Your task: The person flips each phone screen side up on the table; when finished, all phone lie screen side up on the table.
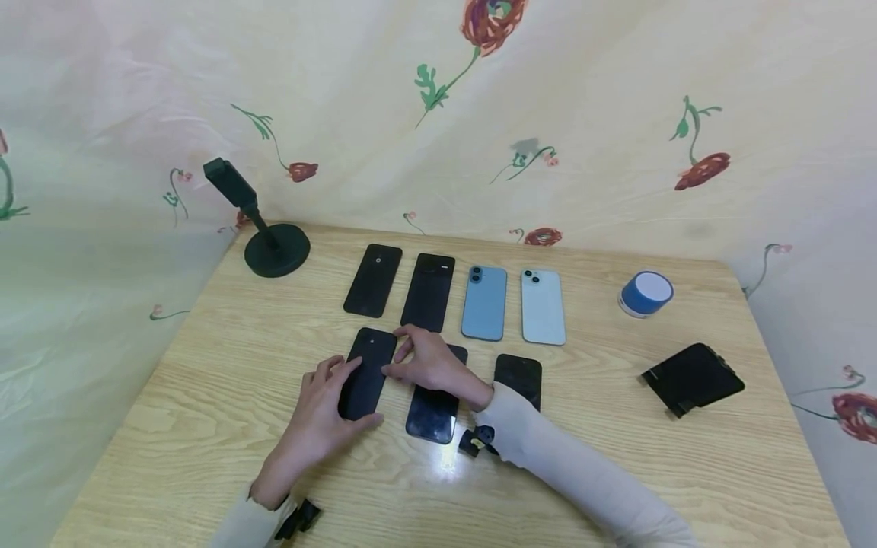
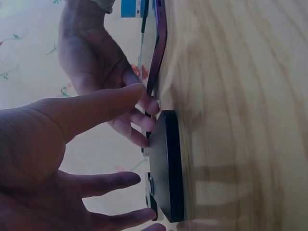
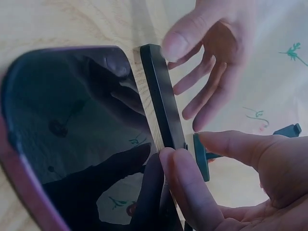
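Observation:
A black phone (image 1: pixel 368 377) lies at the left of the front row, a small round mark near its top. Above its lower left part, my left hand (image 1: pixel 318 418) spreads its fingers, the thumb at the near end. In the left wrist view those fingers are straight beside the black phone (image 2: pixel 168 168). My right hand (image 1: pixel 432 361) is at the phone's right side; in the right wrist view its fingertips are right at the phone's long edge, the thumb held apart. Beneath this hand lies a glossy phone (image 1: pixel 432 418) with a purple frame (image 3: pixel 26 180), partly covered.
Behind stand out two black phones (image 1: pixel 373 281) (image 1: pixel 428 293), a blue phone (image 1: pixel 484 304) and a pale blue phone (image 1: pixel 543 308). My right sleeve (image 1: pixel 569 457) partly hides another black phone (image 1: pixel 518 374). A black stand (image 1: pixel 277 251), blue-and-white cylinder (image 1: pixel 647 293) and flat black object (image 1: pixel 695 377) flank them.

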`<action>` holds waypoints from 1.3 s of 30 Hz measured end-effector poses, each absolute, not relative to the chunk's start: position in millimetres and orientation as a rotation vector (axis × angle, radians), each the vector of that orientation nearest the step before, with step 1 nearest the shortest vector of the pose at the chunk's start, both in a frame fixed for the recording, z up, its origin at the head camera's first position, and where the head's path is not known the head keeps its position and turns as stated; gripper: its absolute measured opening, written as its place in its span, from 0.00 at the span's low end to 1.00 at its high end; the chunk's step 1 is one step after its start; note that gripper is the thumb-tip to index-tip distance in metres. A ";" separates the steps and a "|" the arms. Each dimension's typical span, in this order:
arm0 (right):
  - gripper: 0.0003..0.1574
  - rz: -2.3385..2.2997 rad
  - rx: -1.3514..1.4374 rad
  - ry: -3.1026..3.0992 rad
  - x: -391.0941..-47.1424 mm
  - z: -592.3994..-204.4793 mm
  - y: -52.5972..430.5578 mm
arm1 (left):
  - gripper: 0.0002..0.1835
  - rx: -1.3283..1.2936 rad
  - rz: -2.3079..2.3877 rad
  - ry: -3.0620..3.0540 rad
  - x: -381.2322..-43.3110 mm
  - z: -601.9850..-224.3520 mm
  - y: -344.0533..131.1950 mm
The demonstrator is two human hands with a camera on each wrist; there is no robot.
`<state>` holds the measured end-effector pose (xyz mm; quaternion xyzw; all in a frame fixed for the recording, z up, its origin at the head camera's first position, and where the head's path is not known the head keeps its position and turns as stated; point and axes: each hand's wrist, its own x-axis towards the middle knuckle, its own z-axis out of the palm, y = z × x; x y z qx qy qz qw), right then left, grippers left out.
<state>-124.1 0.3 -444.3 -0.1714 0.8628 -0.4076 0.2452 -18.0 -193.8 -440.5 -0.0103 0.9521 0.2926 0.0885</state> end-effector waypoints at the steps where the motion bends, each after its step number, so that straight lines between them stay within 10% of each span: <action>1: 0.42 -1.112 -0.469 2.356 -124.6 -444.4 0.1 | 0.49 -0.031 0.857 2.833 -17.8 -440.8 -192.8; 39: 0.42 -1.055 -0.375 2.456 -118.9 -445.5 -17.2 | 0.41 -0.054 0.691 2.870 -19.5 -435.6 -182.2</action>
